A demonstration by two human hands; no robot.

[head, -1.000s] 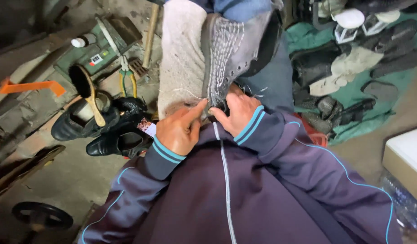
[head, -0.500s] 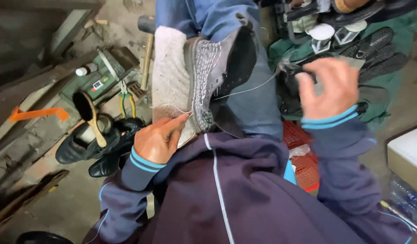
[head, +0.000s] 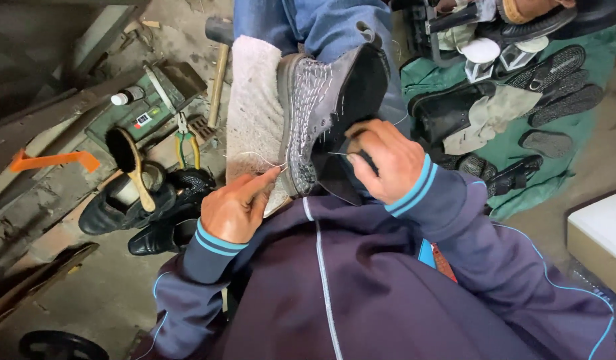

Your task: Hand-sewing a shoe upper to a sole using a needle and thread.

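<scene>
Since half a second ago the right hand [head: 382,160] has swung back in from its wide pull out over the green cloth [head: 521,143] and now sits against the open collar of the grey boot [head: 324,110], fingers pinched on what looks like a needle, with a short bit of thread [head: 258,157] showing near it. Meanwhile the left hand [head: 233,207] has stayed low on the other side of the boot, forefinger stretched out and pressing where the upper meets the pale, worn sole [head: 254,113], the rest of its fingers curled in; it holds the work steady rather than gripping anything. That boot lies propped across the person's lap, toe pointing away. Judging by the line of light stitches already running down the seam beside the sole, a good stretch looks sewn, and the hands are working at the near end of it, so some stitching seems left; how much I cannot tell, since the hands cover that part. Left of the boot lie a brush [head: 131,163] on black shoes [head: 131,207], pliers [head: 186,140] and a hammer [head: 218,67]; right of it, more shoes on the cloth.
</scene>
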